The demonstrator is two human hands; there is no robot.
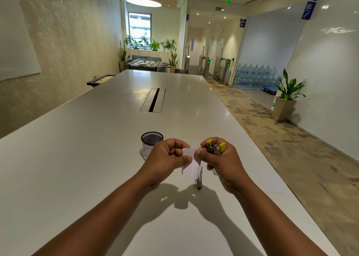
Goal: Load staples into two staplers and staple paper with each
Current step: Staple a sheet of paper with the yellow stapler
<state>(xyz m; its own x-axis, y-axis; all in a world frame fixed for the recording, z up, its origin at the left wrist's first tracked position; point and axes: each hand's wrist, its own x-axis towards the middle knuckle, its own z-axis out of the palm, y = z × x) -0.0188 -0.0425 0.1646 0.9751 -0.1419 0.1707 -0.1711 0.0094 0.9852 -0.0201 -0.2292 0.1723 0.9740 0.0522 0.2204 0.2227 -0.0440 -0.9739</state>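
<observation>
My left hand (pixel 169 156) pinches the left edge of a small white folded paper (pixel 191 164), held above the white table (pixel 97 158). My right hand (pixel 217 156) grips a yellow stapler (pixel 214 147), its jaws pointing at the paper's top right corner, and its thumb touches the paper. A second stapler (pixel 199 180), blue and white, stands on the table just below the paper and is partly hidden by it.
A black mesh pen cup (pixel 150 145) stands just left of my left hand. A white sheet of paper (pixel 271 182) lies near the table's right edge. A cable slot (pixel 153 100) runs along the table's middle, farther away.
</observation>
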